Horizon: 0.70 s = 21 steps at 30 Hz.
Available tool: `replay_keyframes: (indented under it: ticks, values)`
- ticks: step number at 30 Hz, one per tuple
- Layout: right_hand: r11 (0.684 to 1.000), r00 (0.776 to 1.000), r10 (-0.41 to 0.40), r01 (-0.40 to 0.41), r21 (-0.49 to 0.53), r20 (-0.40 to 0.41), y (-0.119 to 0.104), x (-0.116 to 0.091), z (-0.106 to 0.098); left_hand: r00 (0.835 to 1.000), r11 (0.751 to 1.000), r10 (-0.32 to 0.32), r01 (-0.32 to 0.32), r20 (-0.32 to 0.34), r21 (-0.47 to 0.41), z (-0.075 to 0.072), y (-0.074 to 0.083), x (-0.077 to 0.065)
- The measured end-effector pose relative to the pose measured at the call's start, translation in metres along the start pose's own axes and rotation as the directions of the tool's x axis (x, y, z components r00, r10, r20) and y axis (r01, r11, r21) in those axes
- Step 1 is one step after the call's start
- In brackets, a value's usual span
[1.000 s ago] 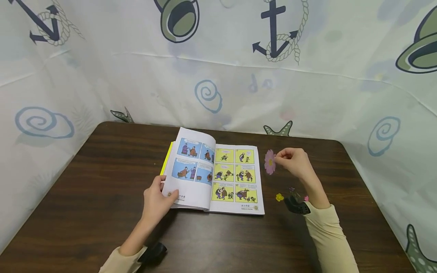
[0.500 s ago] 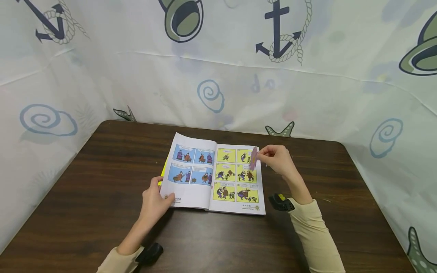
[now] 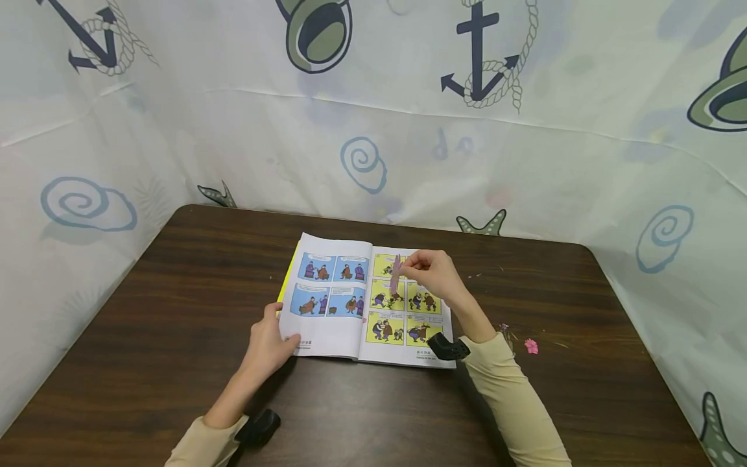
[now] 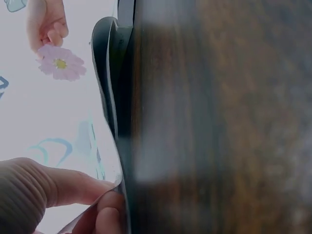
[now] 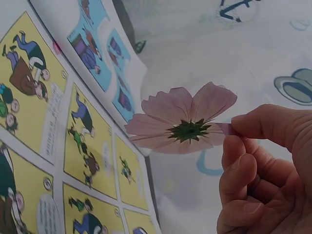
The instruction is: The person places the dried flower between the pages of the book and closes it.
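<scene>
An open comic book (image 3: 327, 331) lies on the dark wooden table, blue panels on its left page and yellow ones on its right. My left hand (image 3: 268, 344) grips the left pages at their lower outer corner, thumb (image 4: 73, 187) on top and fingers underneath. Over the right page, my right hand (image 3: 434, 275) pinches a flat pink flower (image 3: 395, 275) by one petal between thumb and forefinger. The flower (image 5: 170, 114) is held edge-on above the page, its green back facing the right wrist view. A small pink spot (image 5: 57, 47) shows near the book's fold.
To the right of the book lie a small bright pink flower (image 3: 531, 346) and a thin purple sprig (image 3: 505, 332), partly behind the right sleeve (image 3: 513, 395). A printed white cloth (image 3: 280, 155) hangs behind the table (image 3: 175, 311).
My right hand has carried the pink flower leftward from beside the book to above its right page. The left pages have come down flatter, with my left hand still gripping them.
</scene>
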State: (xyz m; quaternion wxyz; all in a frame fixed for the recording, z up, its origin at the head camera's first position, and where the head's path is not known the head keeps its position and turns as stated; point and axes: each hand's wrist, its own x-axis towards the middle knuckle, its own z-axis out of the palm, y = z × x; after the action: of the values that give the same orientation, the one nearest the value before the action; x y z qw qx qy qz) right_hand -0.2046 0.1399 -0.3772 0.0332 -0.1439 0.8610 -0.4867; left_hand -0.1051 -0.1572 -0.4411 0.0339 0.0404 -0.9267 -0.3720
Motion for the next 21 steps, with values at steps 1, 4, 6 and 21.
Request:
replay_keyframes:
  ticks: [1, 4, 6, 21]
  values:
    - [1.0, 1.0, -0.004, 0.004, 0.004, 0.007, 0.0, 0.001, 0.003, 1.0, 1.0, 0.001, -0.001, 0.006, 0.002, 0.0, 0.0, 0.0]
    - [1.0, 1.0, -0.012, 0.011, 0.022, 0.021, 0.0, 0.003, 0.008, 1.0, 1.0, -0.001, 0.001, 0.024, 0.004, 0.0, 0.001, 0.001]
    - [0.999, 1.0, -0.006, 0.005, 0.034, 0.026, 0.002, 0.004, 0.011, 0.999, 1.0, -0.006, 0.006, 0.035, 0.005, 0.0, 0.001, 0.002]
    - [0.994, 0.995, 0.099, -0.097, -0.057, 0.03, 0.027, 0.005, 0.021, 0.997, 0.999, -0.023, 0.021, 0.07, 0.034, 0.0, 0.001, 0.004]
